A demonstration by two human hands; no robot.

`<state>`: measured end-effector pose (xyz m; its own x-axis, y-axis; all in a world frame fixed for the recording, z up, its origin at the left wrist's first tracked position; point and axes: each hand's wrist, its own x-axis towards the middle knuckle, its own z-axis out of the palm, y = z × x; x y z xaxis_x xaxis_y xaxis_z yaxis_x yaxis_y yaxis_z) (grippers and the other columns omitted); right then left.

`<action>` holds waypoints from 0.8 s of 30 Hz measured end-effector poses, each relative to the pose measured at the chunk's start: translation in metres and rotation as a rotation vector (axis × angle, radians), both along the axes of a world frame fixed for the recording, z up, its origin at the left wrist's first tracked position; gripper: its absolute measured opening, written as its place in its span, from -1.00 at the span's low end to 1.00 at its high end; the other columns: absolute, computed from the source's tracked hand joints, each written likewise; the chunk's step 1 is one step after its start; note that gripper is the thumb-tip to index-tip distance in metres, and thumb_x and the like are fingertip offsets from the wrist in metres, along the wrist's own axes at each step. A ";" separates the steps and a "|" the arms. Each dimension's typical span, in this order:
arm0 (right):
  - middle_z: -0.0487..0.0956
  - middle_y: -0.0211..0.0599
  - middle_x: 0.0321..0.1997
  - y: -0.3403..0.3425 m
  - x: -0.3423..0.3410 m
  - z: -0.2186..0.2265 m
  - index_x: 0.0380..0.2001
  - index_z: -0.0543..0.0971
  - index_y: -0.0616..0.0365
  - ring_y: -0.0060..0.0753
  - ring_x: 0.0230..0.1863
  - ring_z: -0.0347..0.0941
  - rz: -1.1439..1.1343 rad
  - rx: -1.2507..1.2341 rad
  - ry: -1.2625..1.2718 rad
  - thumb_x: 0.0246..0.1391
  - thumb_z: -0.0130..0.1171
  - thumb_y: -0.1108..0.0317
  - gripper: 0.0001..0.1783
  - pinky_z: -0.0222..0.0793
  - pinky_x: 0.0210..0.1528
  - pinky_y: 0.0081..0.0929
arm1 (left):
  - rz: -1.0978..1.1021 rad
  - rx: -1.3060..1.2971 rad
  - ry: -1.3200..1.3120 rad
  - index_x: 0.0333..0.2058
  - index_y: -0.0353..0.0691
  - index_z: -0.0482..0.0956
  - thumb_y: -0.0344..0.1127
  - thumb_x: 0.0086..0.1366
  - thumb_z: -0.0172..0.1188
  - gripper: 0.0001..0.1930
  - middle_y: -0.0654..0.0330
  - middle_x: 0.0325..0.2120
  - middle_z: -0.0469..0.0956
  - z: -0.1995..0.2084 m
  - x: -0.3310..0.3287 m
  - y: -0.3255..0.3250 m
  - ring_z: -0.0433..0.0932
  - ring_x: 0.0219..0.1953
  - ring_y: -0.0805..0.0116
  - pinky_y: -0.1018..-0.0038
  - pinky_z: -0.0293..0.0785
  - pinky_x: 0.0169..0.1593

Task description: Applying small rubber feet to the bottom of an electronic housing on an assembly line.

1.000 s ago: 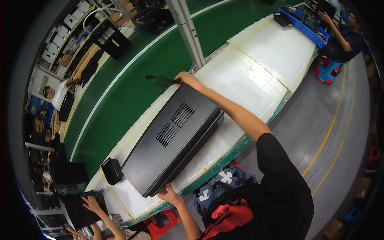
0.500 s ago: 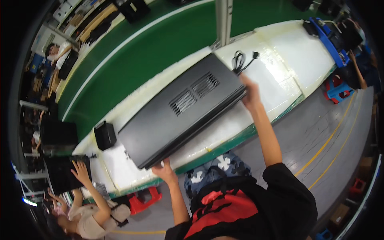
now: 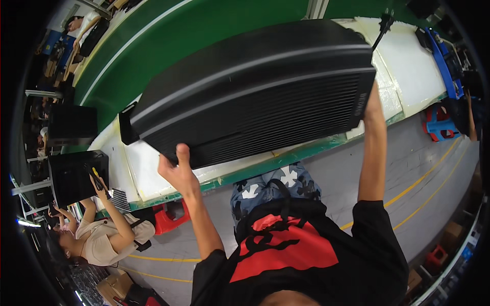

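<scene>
Both my hands hold a long black appliance housing point(image 3: 250, 109), tilted up above the white-covered table point(image 3: 413, 66). Its finely ribbed face is turned toward me, with a smooth rounded panel on the far side. My left hand point(image 3: 178, 173) grips the lower left corner, thumb on the ribbed face and fingers partly hidden underneath. At the other end, my right hand point(image 3: 374, 107) supports the right edge, most of its fingers hidden behind the housing. A black power cord with a plug point(image 3: 386, 21) sticks out past the upper right corner.
A small black box point(image 3: 127, 124) stands by the housing's left end. On the left, a co-worker point(image 3: 109, 234) holds a tool near another black unit point(image 3: 76, 176). A blue tray point(image 3: 443, 64) lies at the table's far right; red point(image 3: 171, 218) and blue-red point(image 3: 440, 122) stools stand alongside.
The housing has been lifted and tipped, so its ribbed face shows instead of the vented panel. Both hands have risen with it, the right hand moving farther right and the left hand farther left.
</scene>
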<state>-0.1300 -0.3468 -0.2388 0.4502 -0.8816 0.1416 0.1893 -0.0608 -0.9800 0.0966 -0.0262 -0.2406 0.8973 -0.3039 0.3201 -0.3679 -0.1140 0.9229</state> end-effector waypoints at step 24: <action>0.42 -0.59 -0.40 0.015 -0.054 -0.052 -0.19 0.52 0.25 -0.76 -0.39 0.29 -0.213 0.190 0.347 0.40 -0.10 0.24 -0.70 0.32 -0.36 -0.67 | 0.025 0.188 0.012 -0.19 -0.45 0.66 -0.19 0.40 0.21 -0.67 0.21 -0.48 0.66 -0.025 -0.011 -0.038 0.48 -0.42 0.55 0.51 0.45 -0.26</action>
